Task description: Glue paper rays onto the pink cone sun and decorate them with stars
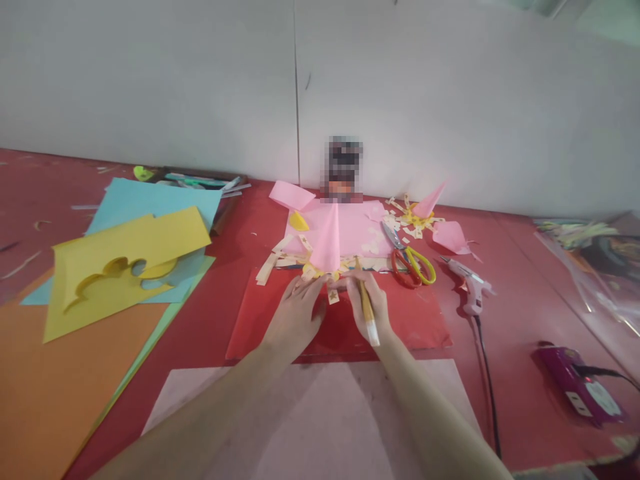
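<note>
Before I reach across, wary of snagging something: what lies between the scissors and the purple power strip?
In the head view, the glue gun lies between scissors and purple power strip, on the red tabletop.

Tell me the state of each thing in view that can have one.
Near pink cone: upright
Far pink cone: tilted
Left hand: fingers at near pink cone's base
Right hand: holding yellow stick
Yellow sheet: cut through
Scissors: lying, blade gap unclear
Glue gun: lying down, corded
Purple power strip: red light lit, cable connected
</note>
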Motion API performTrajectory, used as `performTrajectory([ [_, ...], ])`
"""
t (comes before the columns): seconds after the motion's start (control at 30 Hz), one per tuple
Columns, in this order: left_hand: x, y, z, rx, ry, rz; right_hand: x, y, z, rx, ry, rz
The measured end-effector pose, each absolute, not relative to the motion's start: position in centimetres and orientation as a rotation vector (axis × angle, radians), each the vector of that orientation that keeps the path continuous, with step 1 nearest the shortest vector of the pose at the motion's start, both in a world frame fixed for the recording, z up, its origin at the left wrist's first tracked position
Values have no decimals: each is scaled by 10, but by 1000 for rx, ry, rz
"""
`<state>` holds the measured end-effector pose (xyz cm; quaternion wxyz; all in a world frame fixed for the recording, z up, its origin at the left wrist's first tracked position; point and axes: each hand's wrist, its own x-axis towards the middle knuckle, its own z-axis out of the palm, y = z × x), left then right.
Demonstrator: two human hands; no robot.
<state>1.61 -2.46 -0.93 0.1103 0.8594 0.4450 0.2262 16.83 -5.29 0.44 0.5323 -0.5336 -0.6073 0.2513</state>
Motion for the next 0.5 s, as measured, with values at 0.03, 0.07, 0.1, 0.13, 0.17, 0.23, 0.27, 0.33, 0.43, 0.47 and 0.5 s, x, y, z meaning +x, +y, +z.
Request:
performTrajectory([
  [0.03,16,-24,-10,2536,1305,666,168,-53,3,-1267,-1451,599],
  [0.07,15,-24,-10,2544,1301,668,168,-52,2,-1274,-1443,591],
  [0.1,15,-23,-9,2548,1296,672,169,-51,0,-1292,-1424,577],
  [0.13,15,-23,-8,2547,1296,677,170,-50,-2,-1317,-1395,554],
  [0.17,15,-22,-7,2542,1303,685,171,-48,-3,-1345,-1355,524],
  [0.23,14,-21,-5,2524,1321,703,175,-44,-6,-1394,-1274,452],
  [0.27,14,-21,-3,2516,1329,708,178,-42,-7,-1414,-1240,407],
  [0.33,14,-19,-2,2513,1339,712,184,-40,-8,-1436,-1200,333],
  [0.43,15,-17,-2,2544,1333,727,190,-36,-9,-1449,-1194,257],
  [0.47,15,-16,-2,2559,1332,736,191,-35,-9,-1464,-1211,240],
  [0.5,16,-15,-2,2572,1329,743,191,-34,-11,-1482,-1231,230],
])
